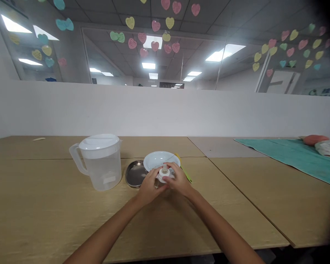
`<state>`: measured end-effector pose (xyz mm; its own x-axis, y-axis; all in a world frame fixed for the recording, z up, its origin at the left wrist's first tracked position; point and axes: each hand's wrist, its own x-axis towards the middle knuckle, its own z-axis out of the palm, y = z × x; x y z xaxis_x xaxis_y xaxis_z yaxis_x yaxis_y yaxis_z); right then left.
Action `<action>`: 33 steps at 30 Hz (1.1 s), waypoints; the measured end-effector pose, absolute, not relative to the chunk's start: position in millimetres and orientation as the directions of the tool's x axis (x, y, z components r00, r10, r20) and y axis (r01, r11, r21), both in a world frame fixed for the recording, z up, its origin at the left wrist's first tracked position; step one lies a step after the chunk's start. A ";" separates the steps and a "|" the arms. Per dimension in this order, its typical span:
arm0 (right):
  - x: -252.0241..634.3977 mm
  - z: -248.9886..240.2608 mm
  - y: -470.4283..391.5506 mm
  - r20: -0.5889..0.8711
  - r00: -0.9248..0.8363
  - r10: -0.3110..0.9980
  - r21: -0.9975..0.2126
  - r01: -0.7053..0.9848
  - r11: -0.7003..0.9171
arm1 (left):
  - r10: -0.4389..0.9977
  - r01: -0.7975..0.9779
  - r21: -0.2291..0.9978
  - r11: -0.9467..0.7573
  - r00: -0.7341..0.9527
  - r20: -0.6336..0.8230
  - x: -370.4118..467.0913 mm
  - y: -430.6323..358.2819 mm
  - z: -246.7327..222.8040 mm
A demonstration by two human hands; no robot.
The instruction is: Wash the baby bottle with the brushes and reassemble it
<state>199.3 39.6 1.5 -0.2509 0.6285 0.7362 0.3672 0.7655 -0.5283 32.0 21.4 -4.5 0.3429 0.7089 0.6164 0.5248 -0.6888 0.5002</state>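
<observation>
A baby bottle (pixel 165 172) with a clear teat and a white collar stands upright between my two hands, over the near edge of a white bowl. My left hand (pixel 149 186) is closed around the bottle's left side, below the collar. From the right, my right hand (pixel 180 180) has its fingers and thumb on the collar. Most of the bottle's body is hidden by my fingers. The white bowl (pixel 156 158) lies just beyond my hands. To its left is a round metal dish (pixel 134 175), close to my left hand.
A lidded clear plastic pitcher (pixel 104 165) stands on the left of the wooden table (pixel 57 212). A yellow-green utensil (pixel 186 173) lies right of the bowl. At the far right is a teal cloth (pixel 288 154) with an orange-red item (pixel 315 139) on it. A white wall (pixel 165 110) rises behind.
</observation>
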 end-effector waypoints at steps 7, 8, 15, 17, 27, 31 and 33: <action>186.7 1.1 35.1 0.621 -0.134 0.772 -0.744 0.210 0.635 | 0.787 0.514 0.605 -0.609 0.294 0.542 28.5 23.6 -0.4; 189.8 3.0 35.8 0.582 -0.178 0.793 -0.776 0.168 0.608 | 0.796 0.521 0.609 -0.598 0.296 0.528 27.5 23.6 0.1; 216.7 10.7 60.1 0.527 -0.311 0.791 -0.838 -0.037 0.544 | 0.803 0.505 0.628 -0.592 0.302 0.514 25.9 22.0 1.3; 221.2 8.3 69.3 0.556 -0.075 0.828 -0.830 0.007 0.558 | 0.815 0.508 0.640 -0.577 0.298 0.498 26.6 21.2 1.0; 200.8 6.7 44.8 0.544 -0.255 0.799 -0.814 0.071 0.577 | 0.818 0.521 0.636 -0.570 0.289 0.497 31.0 16.7 2.2; 200.9 4.9 46.4 0.454 -0.244 0.857 -0.878 0.041 0.477 | 0.821 0.507 0.648 -0.568 0.294 0.490 31.1 15.1 3.6; 203.8 7.1 48.7 0.461 -0.279 0.842 -0.885 -0.074 0.460 | 0.820 0.505 0.649 -0.569 0.298 0.488 31.2 15.2 3.9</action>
